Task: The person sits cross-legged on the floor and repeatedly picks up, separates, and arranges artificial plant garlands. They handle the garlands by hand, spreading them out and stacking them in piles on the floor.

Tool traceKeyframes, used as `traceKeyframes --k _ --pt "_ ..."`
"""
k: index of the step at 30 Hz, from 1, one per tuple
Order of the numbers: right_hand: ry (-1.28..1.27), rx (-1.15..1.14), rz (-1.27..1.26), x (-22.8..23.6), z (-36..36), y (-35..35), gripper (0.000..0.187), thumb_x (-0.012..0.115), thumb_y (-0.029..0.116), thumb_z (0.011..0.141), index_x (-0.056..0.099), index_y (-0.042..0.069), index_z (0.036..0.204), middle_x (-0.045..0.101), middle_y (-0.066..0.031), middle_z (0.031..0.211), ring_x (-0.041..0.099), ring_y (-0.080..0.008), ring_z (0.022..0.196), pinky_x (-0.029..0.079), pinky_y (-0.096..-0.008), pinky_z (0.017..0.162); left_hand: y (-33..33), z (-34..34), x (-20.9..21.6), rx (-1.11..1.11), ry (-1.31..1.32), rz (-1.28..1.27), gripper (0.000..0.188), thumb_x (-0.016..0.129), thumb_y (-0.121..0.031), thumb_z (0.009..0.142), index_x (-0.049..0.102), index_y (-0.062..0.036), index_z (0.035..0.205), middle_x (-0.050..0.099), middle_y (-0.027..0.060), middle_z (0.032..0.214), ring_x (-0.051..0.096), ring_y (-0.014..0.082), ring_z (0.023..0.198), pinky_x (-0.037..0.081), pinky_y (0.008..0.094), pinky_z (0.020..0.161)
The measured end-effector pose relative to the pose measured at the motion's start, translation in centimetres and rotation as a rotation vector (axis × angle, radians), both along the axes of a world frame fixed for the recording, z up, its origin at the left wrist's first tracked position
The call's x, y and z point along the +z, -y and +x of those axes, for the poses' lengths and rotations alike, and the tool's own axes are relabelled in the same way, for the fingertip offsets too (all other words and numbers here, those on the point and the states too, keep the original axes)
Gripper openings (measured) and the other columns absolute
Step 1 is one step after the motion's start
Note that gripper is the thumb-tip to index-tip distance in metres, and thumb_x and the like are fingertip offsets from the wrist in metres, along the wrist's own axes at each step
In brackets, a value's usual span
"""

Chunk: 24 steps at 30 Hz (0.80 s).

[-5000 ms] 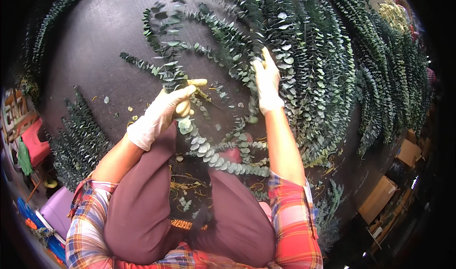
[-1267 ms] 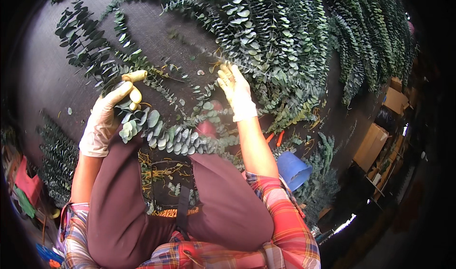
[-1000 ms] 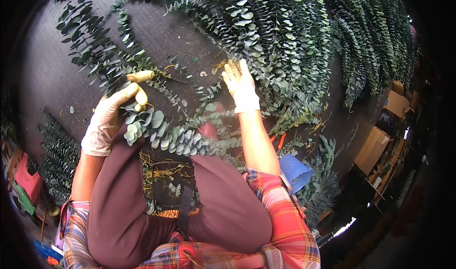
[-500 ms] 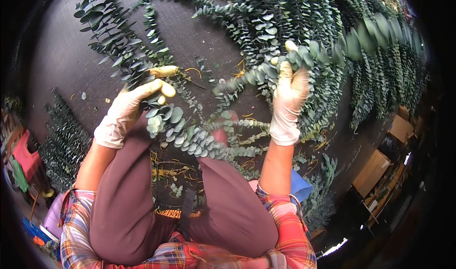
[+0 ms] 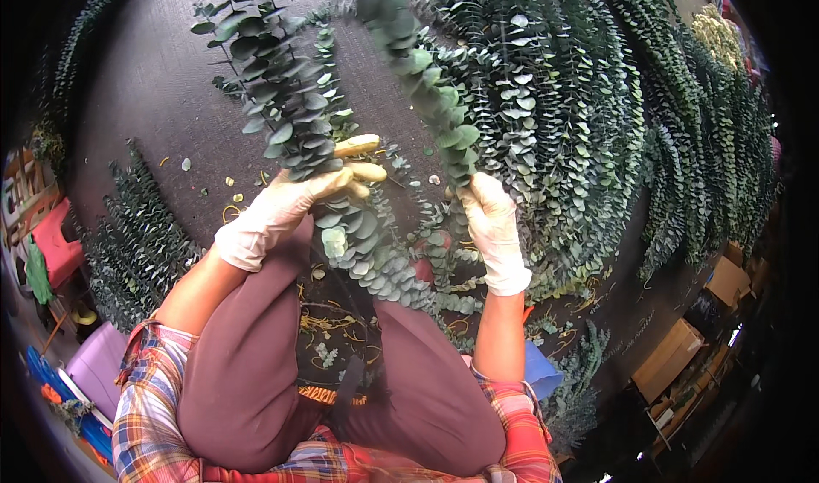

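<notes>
My left hand, in a pale glove with yellow fingertips, holds a small bunch of eucalyptus stems with round grey-green leaves. Some of its fingers stick out past the stems, and leaves spill below the palm over my knees. To its right, my right hand, gloved alike, is closed round the lower end of a single eucalyptus branch. That branch rises away from me, leaning left, its far end blurred by motion. A gap separates the two hands.
A large heap of eucalyptus branches lies at the far right. Another pile is at left. Trimmings litter the dark floor. Around the edges are a pink chair, a purple bin, a blue container and cardboard boxes.
The branch in my right hand has swung from pointing right to pointing up and left. My right hand has come lower and nearer the left, and the view has shifted.
</notes>
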State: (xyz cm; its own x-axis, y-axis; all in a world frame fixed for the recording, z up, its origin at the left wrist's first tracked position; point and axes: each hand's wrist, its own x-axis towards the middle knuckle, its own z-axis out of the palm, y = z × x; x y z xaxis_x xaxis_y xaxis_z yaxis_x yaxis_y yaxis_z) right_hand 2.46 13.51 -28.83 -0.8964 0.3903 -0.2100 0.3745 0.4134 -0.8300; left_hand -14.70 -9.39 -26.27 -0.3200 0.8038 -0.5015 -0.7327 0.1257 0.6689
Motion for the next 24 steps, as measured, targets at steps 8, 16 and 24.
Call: traceKeyframes --k 8,16,24 --pt "0.043 -0.009 -0.097 -0.5 -0.5 1.1 0.016 0.058 0.000 0.082 0.061 0.001 0.097 0.062 -0.0129 0.085 0.059 -0.0264 0.079 0.047 -0.0331 0.074 0.2 0.2 -0.7 -0.019 -0.053 0.031 0.059 0.061 -0.027 0.091 0.038 -0.0003 0.138 0.063 0.0094 0.115 0.058 0.0119 0.095 0.045 0.0255 0.087" --pt "-0.090 0.158 0.279 -4.6 -5.2 4.4 0.030 0.054 0.020 0.089 0.057 0.010 0.117 0.063 -0.0118 0.090 0.061 -0.0274 0.084 0.049 -0.0392 0.076 -0.2 0.5 0.5 -0.032 0.041 0.039 0.050 0.060 -0.021 0.091 0.045 0.0004 0.133 0.063 0.0119 0.114 0.061 0.0148 0.094 0.049 0.0297 0.085" --pt "-0.217 -0.193 0.400 -6.3 -6.9 -1.5 0.059 0.064 0.013 0.080 0.042 -0.001 0.133 0.050 -0.0180 0.131 0.046 -0.0303 0.122 0.032 -0.0375 0.107 0.6 -0.1 0.1 0.095 0.124 -0.039 0.050 0.058 -0.017 0.090 0.043 0.0029 0.133 0.067 0.0110 0.102 0.063 0.0115 0.081 0.051 0.0247 0.075"
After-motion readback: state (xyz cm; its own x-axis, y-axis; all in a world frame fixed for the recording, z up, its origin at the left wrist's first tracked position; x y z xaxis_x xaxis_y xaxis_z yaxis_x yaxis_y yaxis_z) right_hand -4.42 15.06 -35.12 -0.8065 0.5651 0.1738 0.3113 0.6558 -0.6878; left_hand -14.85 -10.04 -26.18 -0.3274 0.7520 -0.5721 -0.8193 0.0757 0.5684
